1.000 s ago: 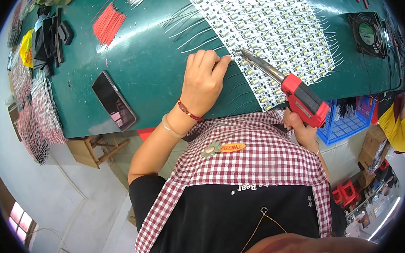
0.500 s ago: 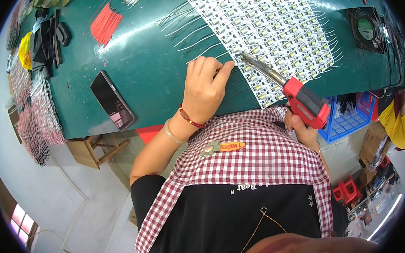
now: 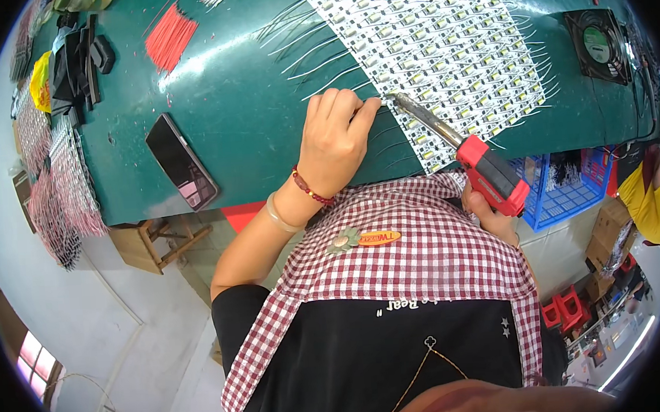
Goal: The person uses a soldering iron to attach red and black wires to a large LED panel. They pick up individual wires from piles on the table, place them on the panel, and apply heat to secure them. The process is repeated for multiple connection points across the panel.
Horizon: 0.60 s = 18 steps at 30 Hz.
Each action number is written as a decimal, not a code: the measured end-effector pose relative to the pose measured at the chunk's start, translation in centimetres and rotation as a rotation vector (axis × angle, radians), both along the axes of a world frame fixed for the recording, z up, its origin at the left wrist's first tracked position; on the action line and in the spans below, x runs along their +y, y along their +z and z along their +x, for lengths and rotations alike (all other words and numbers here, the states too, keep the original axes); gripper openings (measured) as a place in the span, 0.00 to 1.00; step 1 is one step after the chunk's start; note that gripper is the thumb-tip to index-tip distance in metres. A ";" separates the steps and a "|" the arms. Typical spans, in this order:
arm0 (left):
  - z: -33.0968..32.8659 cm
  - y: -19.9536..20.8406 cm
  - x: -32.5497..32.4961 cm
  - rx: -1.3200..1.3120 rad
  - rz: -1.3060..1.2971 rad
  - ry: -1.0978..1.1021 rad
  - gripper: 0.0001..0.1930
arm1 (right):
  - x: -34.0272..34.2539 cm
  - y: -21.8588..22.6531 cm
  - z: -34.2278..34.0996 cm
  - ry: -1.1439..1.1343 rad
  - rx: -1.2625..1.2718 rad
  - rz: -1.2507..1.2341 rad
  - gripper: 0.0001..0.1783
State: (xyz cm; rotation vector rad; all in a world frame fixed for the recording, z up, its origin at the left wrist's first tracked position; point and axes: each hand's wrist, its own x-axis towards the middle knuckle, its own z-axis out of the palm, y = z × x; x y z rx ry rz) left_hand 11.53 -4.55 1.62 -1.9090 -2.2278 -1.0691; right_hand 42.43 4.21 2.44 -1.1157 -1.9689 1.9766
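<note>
My left hand [image 3: 334, 141] is closed in a pinch at the left edge of a panel of white circuit boards [image 3: 429, 37]. Between thumb and forefinger is the end of a thin white wire [image 3: 382, 102], mostly hidden by the fingers. A red-and-black soldering gun [image 3: 492, 167] is gripped in my right hand [image 3: 488, 213], partly hidden behind its handle. The gun's dark metal tip meets the panel's edge just right of the pinched wire. Rows of small components cover the panel, and white wires stick out from both its sides.
On the green table [image 3: 257, 127] lie a black phone [image 3: 181, 162], a bundle of red wires [image 3: 171, 38] and a black fan [image 3: 597, 46]. Finished-looking wired strips [image 3: 75, 176] hang over the left end. A blue crate [image 3: 571, 195] stands below the right edge.
The soldering gun has shifted slightly left, its tip now a little lower along the panel's edge. My left hand keeps its pinch, nearly in place.
</note>
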 end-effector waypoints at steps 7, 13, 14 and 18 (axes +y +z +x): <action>0.0 0.2 0.1 0.027 -0.002 0.006 0.13 | -0.2 0.7 -0.3 -0.110 0.078 -0.111 0.09; 0.0 -0.1 0.2 0.046 0.000 0.003 0.13 | -0.3 -0.2 -0.5 -0.026 -0.025 0.090 0.09; 0.0 -0.1 0.1 0.043 -0.004 0.003 0.13 | -0.1 -0.1 -0.8 -0.016 -0.023 0.073 0.09; -0.1 0.0 0.1 0.061 -0.003 0.008 0.12 | -0.2 0.8 -1.5 -0.052 0.055 0.061 0.07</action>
